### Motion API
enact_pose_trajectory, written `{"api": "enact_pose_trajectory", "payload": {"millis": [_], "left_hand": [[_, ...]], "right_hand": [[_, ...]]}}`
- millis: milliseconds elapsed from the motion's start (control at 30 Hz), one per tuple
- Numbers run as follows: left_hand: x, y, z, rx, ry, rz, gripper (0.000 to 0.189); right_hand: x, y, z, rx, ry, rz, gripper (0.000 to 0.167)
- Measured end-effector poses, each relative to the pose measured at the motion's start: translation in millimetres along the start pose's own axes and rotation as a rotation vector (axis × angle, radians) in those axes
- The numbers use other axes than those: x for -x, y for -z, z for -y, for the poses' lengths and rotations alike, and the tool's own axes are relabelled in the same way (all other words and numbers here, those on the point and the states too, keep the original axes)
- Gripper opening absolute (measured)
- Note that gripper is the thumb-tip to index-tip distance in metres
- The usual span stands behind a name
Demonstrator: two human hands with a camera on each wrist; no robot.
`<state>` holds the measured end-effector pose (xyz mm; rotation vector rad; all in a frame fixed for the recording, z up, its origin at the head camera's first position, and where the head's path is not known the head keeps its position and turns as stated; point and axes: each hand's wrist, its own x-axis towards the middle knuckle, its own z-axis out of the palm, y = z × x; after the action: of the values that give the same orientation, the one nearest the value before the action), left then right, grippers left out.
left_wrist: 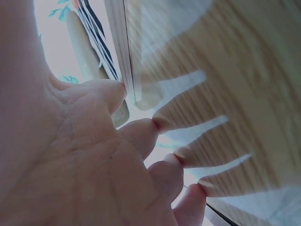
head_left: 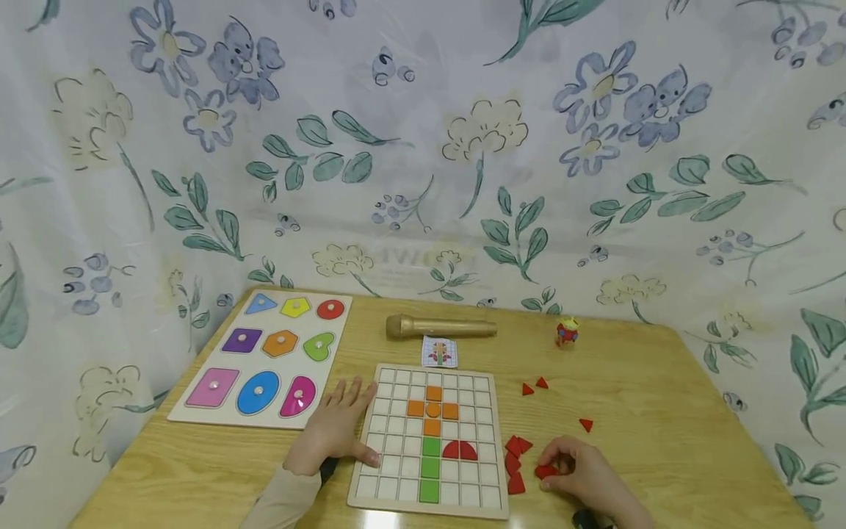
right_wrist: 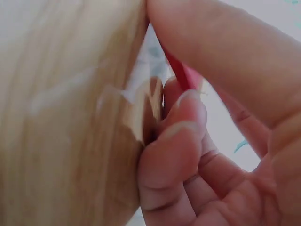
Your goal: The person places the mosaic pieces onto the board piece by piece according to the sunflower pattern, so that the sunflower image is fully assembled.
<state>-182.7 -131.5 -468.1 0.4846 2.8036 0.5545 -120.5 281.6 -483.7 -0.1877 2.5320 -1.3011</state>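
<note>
A square wooden grid board [head_left: 471, 496] lies flat on the table. On it, orange squares [head_left: 415, 408] surround an orange round piece [head_left: 432, 410], with green squares [head_left: 429, 467] in a column below and two red quarter-circle pieces [head_left: 468, 450] to the right. My left hand [head_left: 333, 433] rests at the board's left edge, fingers spread, thumb over the edge cells. To the board's right, my right hand [head_left: 584, 470] pinches a red piece [right_wrist: 188, 77] between thumb and fingers, low over the table; its shape is partly hidden. Loose red pieces [head_left: 512, 463] lie between that hand and the board.
A knobbed shape puzzle [head_left: 264, 382] lies left of the board. Behind the board are a small picture card [head_left: 439, 352] and a gold microphone [head_left: 441, 327]. A small toy figure [head_left: 567, 332] stands at the back right. Red triangles [head_left: 527, 389] are scattered on the right.
</note>
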Motion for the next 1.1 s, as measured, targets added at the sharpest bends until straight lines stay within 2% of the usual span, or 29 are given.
{"api": "enact_pose_trajectory", "payload": {"millis": [100, 200, 367, 467, 633, 867, 933, 1033, 1100], "left_hand": [[1.0, 1.2, -1.1, 0.0, -0.011, -0.013, 0.12], [-0.9, -0.4, -3.4, -0.005, -0.032, -0.014, 0.121], [2.1, -0.6, -0.7, -0.019, 0.01, -0.008, 0.122], [2.1, 0.1, 1.8, -0.018, 0.008, -0.018, 0.122], [-0.9, -1.2, 3.4, -0.013, -0.02, -0.022, 0.122], [-1.9, -1.6, 4.1, -0.019, -0.014, -0.023, 0.122], [-1.6, -1.1, 3.3, -0.02, -0.014, -0.024, 0.122], [-0.4, 0.2, 1.5, -0.017, -0.011, -0.02, 0.122], [-0.3, 0.9, 0.6, -0.015, -0.01, -0.017, 0.122]], "right_hand": [[-1.5, 0, -2, -0.024, -0.017, -0.003, 0.028], [1.6, 0, -7, -0.028, -0.046, -0.046, 0.026], [-2.4, -2, -5, -0.037, -0.048, -0.079, 0.029], [-5.4, -3, -2, -0.046, -0.052, -0.104, 0.03], [-9.2, -4, 0, -0.13, -0.092, -0.164, 0.029], [-13.4, -3, 1, -0.268, 0.043, -0.083, 0.031], [-13.4, -4, 1, -0.289, 0.056, -0.062, 0.031], [-13.4, -7, 2, -0.277, 0.123, -0.055, 0.029], [-13.6, -11, 5, -0.258, 0.128, -0.06, 0.027]]}}
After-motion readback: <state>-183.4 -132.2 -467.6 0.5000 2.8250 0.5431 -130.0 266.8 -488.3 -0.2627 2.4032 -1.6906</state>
